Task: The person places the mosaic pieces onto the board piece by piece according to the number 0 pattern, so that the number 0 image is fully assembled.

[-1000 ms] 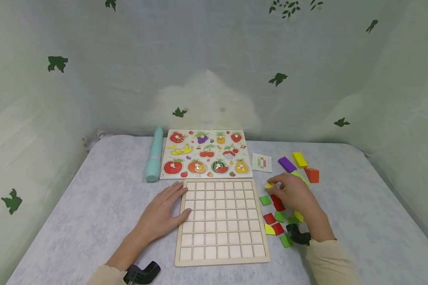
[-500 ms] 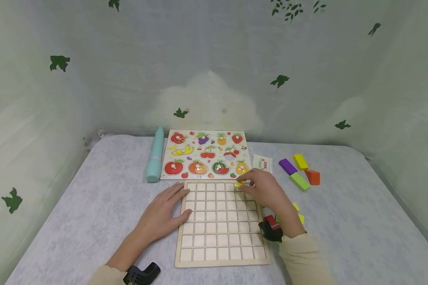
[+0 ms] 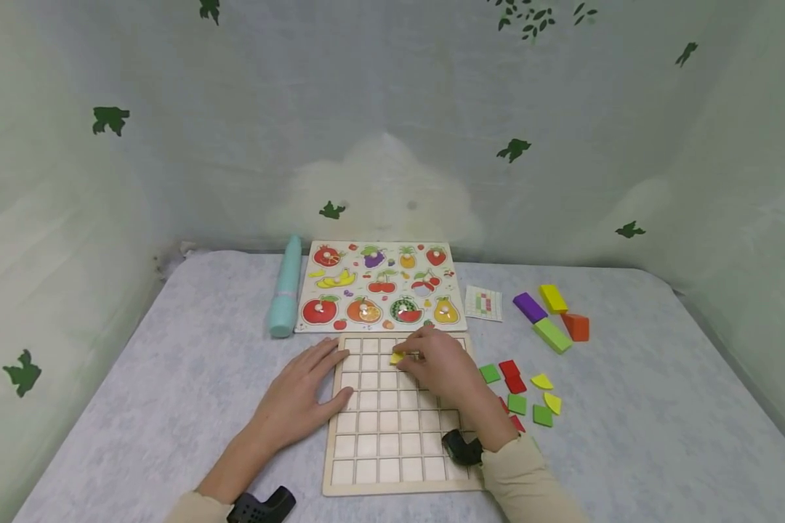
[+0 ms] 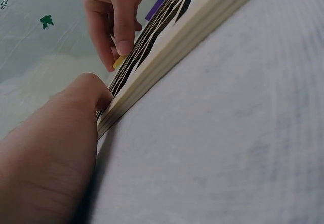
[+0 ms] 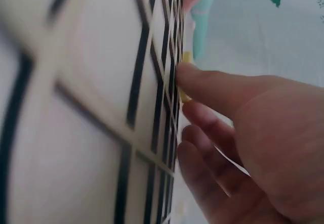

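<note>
A wooden grid board (image 3: 366, 488) with rows of square cells lies flat before me. My right hand (image 3: 441, 367) is over its upper part and pinches a small yellow tile (image 3: 397, 359) between thumb and fingers. In the right wrist view the tile (image 5: 187, 57) shows close at the grid's surface, partly covered by the thumb. My left hand (image 3: 299, 392) rests with extended fingers on the board's left edge; the left wrist view shows its thumb side (image 4: 86, 90) against the rim.
Several green, red and yellow tiles (image 3: 517, 404) lie right of the board, some behind my right forearm. Beyond stand a fruit puzzle board (image 3: 382, 298), a teal roll (image 3: 286, 290) and a small pattern card (image 3: 484, 302). Purple, yellow, green and orange blocks (image 3: 552, 335) lie at the back right.
My right hand has carried the yellow tile left from the loose tiles, across the board's upper right corner, to its upper middle. My left hand has stayed on the board's left edge.
</note>
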`<state>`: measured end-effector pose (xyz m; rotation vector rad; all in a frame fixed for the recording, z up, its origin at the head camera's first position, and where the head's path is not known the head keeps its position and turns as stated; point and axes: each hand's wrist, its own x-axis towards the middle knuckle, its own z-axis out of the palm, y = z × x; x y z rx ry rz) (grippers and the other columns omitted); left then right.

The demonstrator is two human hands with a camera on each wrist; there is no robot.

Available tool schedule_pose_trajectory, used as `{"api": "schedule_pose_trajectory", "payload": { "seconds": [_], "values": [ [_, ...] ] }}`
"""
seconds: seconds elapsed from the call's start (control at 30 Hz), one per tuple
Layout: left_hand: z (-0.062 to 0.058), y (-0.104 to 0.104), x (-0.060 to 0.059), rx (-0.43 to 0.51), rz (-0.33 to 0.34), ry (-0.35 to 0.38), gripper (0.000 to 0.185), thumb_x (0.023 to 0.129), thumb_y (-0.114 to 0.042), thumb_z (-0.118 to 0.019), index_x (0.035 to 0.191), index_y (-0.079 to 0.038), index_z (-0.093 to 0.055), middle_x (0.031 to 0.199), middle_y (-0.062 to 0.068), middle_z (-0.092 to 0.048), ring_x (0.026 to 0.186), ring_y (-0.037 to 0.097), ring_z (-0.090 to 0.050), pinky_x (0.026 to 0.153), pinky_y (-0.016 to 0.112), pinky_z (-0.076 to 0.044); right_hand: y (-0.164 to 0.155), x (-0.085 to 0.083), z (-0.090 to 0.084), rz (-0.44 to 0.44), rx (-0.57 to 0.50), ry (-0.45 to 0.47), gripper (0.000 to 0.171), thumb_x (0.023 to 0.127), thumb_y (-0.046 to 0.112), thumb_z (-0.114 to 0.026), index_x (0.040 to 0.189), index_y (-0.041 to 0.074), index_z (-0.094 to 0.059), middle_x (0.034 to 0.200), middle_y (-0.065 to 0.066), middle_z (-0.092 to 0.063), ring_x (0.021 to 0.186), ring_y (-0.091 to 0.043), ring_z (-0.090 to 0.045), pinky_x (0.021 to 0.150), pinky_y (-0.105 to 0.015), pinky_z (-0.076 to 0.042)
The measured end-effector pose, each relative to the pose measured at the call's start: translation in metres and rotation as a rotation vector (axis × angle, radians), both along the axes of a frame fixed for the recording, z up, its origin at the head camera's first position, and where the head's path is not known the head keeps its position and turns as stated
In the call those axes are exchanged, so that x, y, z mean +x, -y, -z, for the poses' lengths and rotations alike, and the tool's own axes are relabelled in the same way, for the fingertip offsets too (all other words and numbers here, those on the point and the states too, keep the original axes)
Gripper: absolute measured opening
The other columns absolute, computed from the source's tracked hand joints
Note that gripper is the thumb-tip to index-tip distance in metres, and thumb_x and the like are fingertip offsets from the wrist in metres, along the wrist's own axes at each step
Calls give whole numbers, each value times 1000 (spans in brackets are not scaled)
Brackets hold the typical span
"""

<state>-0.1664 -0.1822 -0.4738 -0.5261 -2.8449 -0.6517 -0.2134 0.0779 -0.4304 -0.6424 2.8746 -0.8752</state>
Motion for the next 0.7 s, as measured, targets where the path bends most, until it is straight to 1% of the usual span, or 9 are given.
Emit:
{"api": "schedule_pose_trajectory", "payload": {
  "seconds": [0.03,0.27,0.4,0.47,0.5,0.6,0.67,0.7],
  "values": [
    [0,0,0,0,1,-1,64,91,-43,-74,144,-11,-60,157,12,-49,145,34,-45,116,56,-42,1,1,1,-10,1,-5,23,93,26,-78,116,20,-80,112,3,-70,104,-16,-64,89,-36,-56],
    [-2,3,-1,-1,6,-8,64,91,-43,-73,144,-11,-59,158,13,-48,146,35,-45,117,57,-40,3,2,4,-46,-22,-35,22,94,26,-77,115,21,-81,112,3,-70,106,-16,-61,91,-36,-55],
    [-2,4,0,-4,-3,-1,64,91,-43,-74,144,-11,-59,157,12,-48,146,35,-45,117,57,-40,5,2,5,-60,-2,-37,25,93,26,-78,117,21,-80,114,1,-70,110,-18,-61,103,-42,-51],
    [-2,3,0,-4,-4,-1,64,91,-43,-74,144,-11,-59,157,12,-48,145,35,-45,117,57,-40,7,3,5,-71,33,-41,27,94,26,-77,120,22,-79,116,1,-69,110,-18,-60,105,-43,-50],
    [-2,3,0,-1,-3,-1,64,91,-42,-74,144,-11,-59,157,12,-48,145,35,-45,117,57,-40,7,5,4,-76,55,-44,28,94,26,-76,122,23,-79,117,1,-69,111,-18,-59,104,-42,-50],
    [-2,2,0,5,-1,4,63,91,-42,-74,144,-12,-59,157,12,-48,145,35,-45,117,58,-40,9,8,2,-107,120,-70,31,96,26,-75,127,24,-76,119,1,-67,111,-17,-56,94,-36,-53],
    [-1,1,1,9,1,8,63,91,-42,-74,145,-12,-59,157,12,-48,145,35,-45,117,58,-39,10,10,2,-129,149,-96,32,97,26,-74,129,24,-74,118,1,-66,110,-17,-55,88,-33,-54],
    [-1,1,1,11,0,10,63,91,-42,-74,145,-12,-59,157,12,-48,145,35,-45,117,58,-39,10,10,2,-132,150,-111,32,96,25,-74,128,24,-74,117,1,-66,109,-17,-55,88,-32,-54]
  ]
}}
